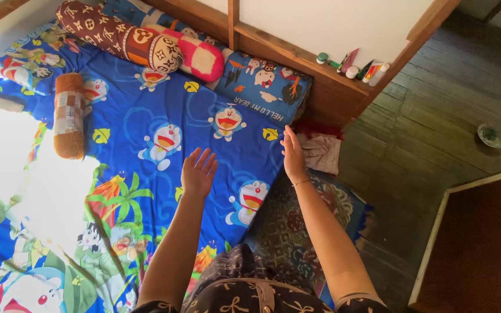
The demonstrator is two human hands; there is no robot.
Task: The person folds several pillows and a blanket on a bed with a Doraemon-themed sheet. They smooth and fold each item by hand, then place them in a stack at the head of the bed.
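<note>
Reaching over the blue cartoon bedsheet (163, 116), left hand (198, 171) and right hand (293, 153) hover spread, holding nothing; smoothing looks underway.

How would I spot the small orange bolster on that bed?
Start at the blue cartoon sheet covering the mattress. Look to its left side, beyond the left hand: the orange bolster lies alone there. It is shorter and plainer than the patterned brown bolster by the headboard.

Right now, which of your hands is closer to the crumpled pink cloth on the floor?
Right. The right hand hovers open just left of the pink cloth, at the mattress edge. The left hand is farther left, open above the blue cartoon sheet.
</note>
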